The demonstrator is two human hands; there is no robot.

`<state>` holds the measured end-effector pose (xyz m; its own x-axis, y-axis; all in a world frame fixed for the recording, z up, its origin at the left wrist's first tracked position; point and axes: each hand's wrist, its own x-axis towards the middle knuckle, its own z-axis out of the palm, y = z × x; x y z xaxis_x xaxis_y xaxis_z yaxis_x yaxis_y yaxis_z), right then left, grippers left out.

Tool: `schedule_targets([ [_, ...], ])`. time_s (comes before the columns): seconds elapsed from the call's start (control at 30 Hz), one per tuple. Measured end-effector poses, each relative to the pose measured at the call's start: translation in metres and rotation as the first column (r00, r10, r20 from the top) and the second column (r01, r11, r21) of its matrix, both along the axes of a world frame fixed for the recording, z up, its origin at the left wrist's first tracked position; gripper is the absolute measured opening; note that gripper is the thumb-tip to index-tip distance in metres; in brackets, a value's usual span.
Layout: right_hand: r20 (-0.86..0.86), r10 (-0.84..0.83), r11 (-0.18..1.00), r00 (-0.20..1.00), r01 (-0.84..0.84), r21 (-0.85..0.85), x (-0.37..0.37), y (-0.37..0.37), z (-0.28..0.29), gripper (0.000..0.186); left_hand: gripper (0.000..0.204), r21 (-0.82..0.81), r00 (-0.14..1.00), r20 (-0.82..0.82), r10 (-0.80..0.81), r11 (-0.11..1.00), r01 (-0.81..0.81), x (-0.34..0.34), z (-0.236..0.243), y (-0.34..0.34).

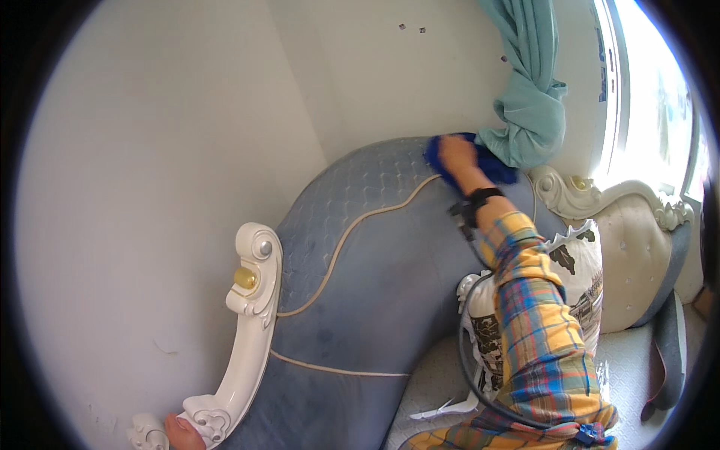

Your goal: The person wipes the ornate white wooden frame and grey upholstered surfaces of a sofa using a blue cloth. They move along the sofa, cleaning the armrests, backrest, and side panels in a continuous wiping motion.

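My right hand (459, 157) presses a dark blue cloth (495, 166) onto the top of the grey-blue quilted sofa back (352, 262), beside the hanging teal curtain. A black band with a small device (472, 206) is on that wrist, and a dark cord (469, 315) hangs along the arm. My left hand (184, 433) grips the white carved frame (240, 352) at the sofa's lower left end, its fingers partly hidden.
A pale wall (150, 150) rises behind. A knotted teal curtain (529, 112) hangs by a bright window (649, 90). At right are a patterned pillow (577, 262), a cream tufted backrest (630, 262) and the seat (630, 360), with a white hanger-like piece (442, 410) lower down.
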<state>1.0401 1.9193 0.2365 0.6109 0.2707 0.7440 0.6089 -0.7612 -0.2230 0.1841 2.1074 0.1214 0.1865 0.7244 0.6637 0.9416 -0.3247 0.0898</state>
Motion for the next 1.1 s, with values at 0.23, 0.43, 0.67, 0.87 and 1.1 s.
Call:
schedule_targets([
  [0.23,0.054,0.715,0.699,0.697,-0.711,-0.076,-0.278,0.126,-0.003,0.02,0.032,-0.003,0.992,0.092,-0.084,0.996,0.085,-0.005,-0.004,-0.003],
  [0.43,0.194,0.734,0.678,0.65,-0.719,-0.156,-0.264,0.076,-0.016,0.025,0.031,0.038,0.983,0.124,-0.133,0.991,0.129,0.001,0.001,-0.001],
  [0.67,0.084,0.058,0.998,0.995,-0.06,0.028,-0.084,-0.037,-0.021,0.025,0.029,0.032,0.982,0.136,-0.131,0.991,0.128,0.007,0.006,-0.014],
  [0.87,-0.128,-0.137,0.975,0.982,0.156,0.158,-0.094,0.006,-0.02,0.027,0.025,0.083,0.992,0.111,-0.065,0.995,0.056,0.012,0.007,-0.015],
  [1.1,-0.014,0.786,0.598,0.618,-0.755,0.271,-0.348,0.087,-0.069,0.031,0.027,0.055,0.991,0.101,-0.083,0.995,0.078,0.011,0.006,-0.013],
])
